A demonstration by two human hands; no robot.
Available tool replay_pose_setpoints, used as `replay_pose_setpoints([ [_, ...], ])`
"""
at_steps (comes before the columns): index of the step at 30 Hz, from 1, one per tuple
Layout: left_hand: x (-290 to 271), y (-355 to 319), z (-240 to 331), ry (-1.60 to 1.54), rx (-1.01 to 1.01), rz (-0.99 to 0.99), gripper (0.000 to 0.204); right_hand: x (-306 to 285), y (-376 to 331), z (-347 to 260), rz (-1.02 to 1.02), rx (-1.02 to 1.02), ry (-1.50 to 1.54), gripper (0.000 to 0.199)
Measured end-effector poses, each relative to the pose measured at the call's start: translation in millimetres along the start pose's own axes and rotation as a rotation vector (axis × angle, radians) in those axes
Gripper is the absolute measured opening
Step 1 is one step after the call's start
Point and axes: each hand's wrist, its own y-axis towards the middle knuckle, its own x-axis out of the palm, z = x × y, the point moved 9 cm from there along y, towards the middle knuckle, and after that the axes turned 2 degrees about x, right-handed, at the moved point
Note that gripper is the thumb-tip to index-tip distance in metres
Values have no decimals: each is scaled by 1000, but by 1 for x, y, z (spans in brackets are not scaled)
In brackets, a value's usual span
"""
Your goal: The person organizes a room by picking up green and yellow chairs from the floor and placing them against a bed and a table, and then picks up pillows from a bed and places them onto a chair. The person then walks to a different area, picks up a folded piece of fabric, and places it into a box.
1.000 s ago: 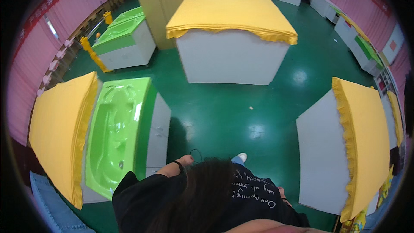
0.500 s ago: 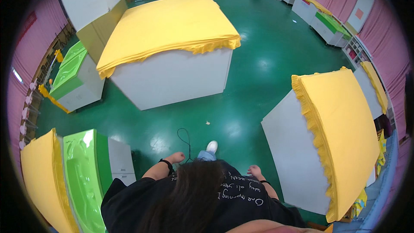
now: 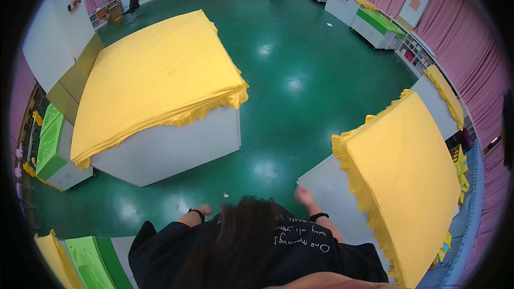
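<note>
My left hand (image 3: 205, 211) hangs low beside my body, over the green floor, a black band at its wrist. Its fingers are too small and blurred to make out, and nothing shows in it. My right hand (image 3: 304, 196) swings forward, smeared by motion, with a black band at that wrist too. It appears in front of the near corner of a white cabinet (image 3: 321, 184) covered by a yellow ruffled cloth (image 3: 409, 171); I cannot tell whether it touches. No held object is visible in either hand.
A large white block (image 3: 176, 147) under a yellow cloth (image 3: 155, 69) stands ahead to the left. Green-topped units (image 3: 88, 265) are at the left. A small pale scrap (image 3: 226, 195) lies on the green floor (image 3: 300, 107). Shelves (image 3: 415, 53) and pink curtains (image 3: 460, 43) line the right wall.
The view has moved forward and turned right; the large yellow-covered block sits lower and farther left. My right hand has swung forward. The black cord loop and white shoe are out of sight.
</note>
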Motion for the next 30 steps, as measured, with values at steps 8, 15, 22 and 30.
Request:
replay_pose_setpoints([
  [8,-165,135,194,-29,412,41,31,-47,125,-170,73,-56,101,17],
  [15,-245,219,285,-140,587,163,27,-107,268,-279,55,-123,113,16],
  [22,-324,310,337,-190,353,74,27,-135,398,-296,-17,-27,106,16],
  [30,-386,392,388,-404,359,-63,21,-157,509,-325,-95,102,81,16],
])
